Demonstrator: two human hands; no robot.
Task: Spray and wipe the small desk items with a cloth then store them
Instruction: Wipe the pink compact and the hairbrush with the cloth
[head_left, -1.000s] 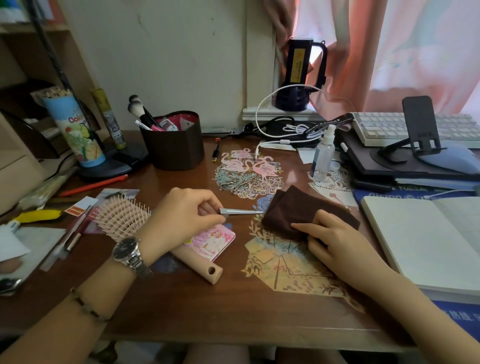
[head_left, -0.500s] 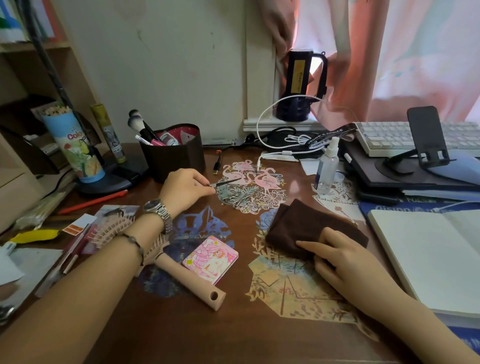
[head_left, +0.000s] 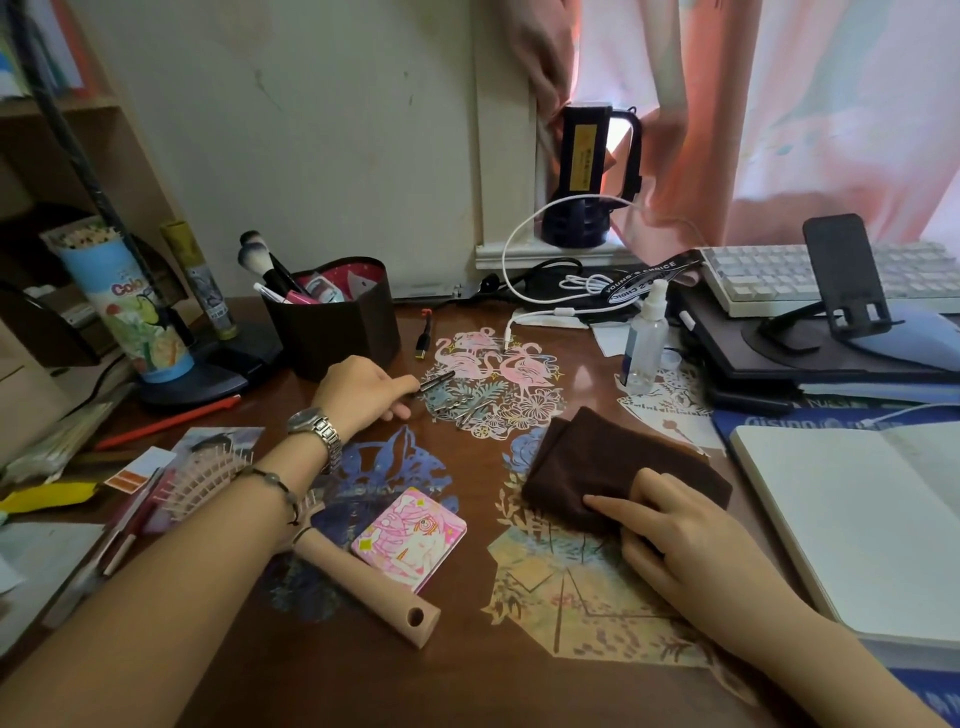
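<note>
Judging from left to right: hairbrush and pink case lie unstored on the tabletop; left hand pinches a small metal tool near the holder; right hand presses flat on the cloth; spray bottle stands beyond.

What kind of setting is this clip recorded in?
Most likely a personal desk in a bedroom or study at home: a keyboard and open notebook on the right, a dark pot of makeup brushes, and a pink curtain behind.
</note>
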